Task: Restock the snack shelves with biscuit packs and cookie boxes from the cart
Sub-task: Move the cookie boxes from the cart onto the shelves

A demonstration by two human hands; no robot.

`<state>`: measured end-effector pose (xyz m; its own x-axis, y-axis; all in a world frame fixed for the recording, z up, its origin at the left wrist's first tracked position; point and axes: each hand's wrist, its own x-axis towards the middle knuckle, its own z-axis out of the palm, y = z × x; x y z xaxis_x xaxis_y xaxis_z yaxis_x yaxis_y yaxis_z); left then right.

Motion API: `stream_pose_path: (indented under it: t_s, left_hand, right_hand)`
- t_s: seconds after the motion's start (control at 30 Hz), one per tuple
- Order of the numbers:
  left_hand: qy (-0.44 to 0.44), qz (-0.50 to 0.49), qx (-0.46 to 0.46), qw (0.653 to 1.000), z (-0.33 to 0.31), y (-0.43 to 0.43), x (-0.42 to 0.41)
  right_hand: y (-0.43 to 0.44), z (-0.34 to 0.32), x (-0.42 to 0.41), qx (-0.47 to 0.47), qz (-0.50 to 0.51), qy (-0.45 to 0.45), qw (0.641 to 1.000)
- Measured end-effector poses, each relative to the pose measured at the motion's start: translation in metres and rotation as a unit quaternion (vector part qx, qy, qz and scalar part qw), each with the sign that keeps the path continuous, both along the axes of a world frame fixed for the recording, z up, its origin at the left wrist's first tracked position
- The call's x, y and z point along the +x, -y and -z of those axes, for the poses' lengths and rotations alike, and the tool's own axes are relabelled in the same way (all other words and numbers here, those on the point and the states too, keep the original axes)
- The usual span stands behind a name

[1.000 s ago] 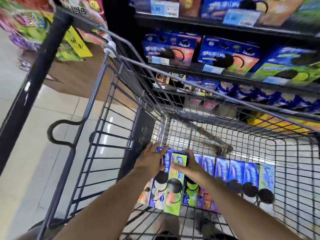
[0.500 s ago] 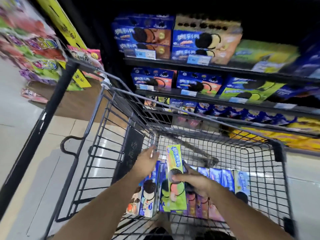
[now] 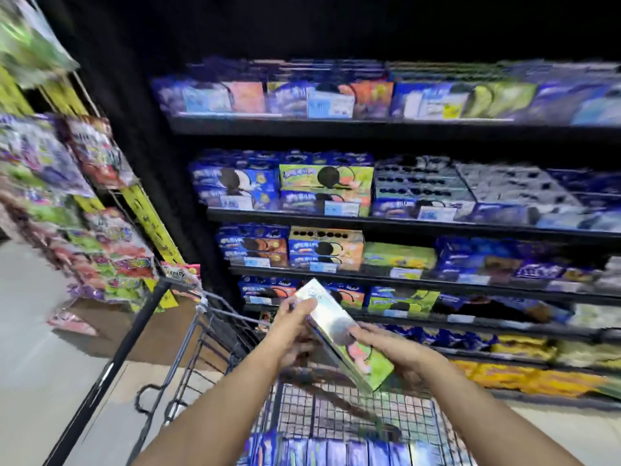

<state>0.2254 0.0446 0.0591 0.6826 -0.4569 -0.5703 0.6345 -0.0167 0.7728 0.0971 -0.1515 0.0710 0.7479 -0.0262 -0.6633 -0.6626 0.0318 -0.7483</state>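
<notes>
A green cookie box point(image 3: 332, 317) is being held tilted above the wire cart point(image 3: 205, 334), in front of the snack shelves point(image 3: 403, 227). Its upper end is being gripped by the left hand point(image 3: 294, 326), and its lower part is being clasped by the right hand point(image 3: 393, 351), with fingers curled round it. More blue boxes point(image 3: 322, 449) are being carried in the cart's bottom. The shelves are being shown blurred, stocked with blue and green boxes.

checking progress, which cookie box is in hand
The green-fronted box, gripped by left hand and right hand above the cart; other boxes sit inside it.
</notes>
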Motion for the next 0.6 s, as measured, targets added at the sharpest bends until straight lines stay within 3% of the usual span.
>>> stream_pose_path:
  t_s: [0.07, 0.17, 0.27, 0.4, 0.5, 0.6]
  left_hand:
    - [0.007, -0.059, -0.019, 0.998, -0.015, 0.009, 0.004]
    - [0.019, -0.131, -0.063, 0.989, -0.032, 0.022, 0.009]
    - [0.074, -0.117, -0.106, 0.985, -0.049, 0.029, 0.016]
    - [0.197, -0.031, -0.056, 0.978, -0.076, 0.02, 0.044]
    - [0.327, 0.041, 0.067, 0.942, -0.095, 0.01, 0.072]
    - [0.378, 0.077, 0.118, 0.915, -0.113, 0.006, 0.096]
  right_hand:
    - [0.016, -0.012, -0.006, -0.012, 0.021, 0.003, 1.0]
    - [0.031, -0.019, -0.011, 0.126, 0.12, 0.016, 0.985]
    - [0.037, -0.034, -0.006, 0.145, 0.171, 0.071, 0.972]
    - [0.051, -0.059, 0.011, 0.035, 0.178, 0.153, 0.972]
    - [0.064, -0.083, 0.029, -0.059, 0.165, 0.223, 0.959]
    - [0.077, -0.109, 0.052, -0.148, 0.131, 0.253, 0.947]
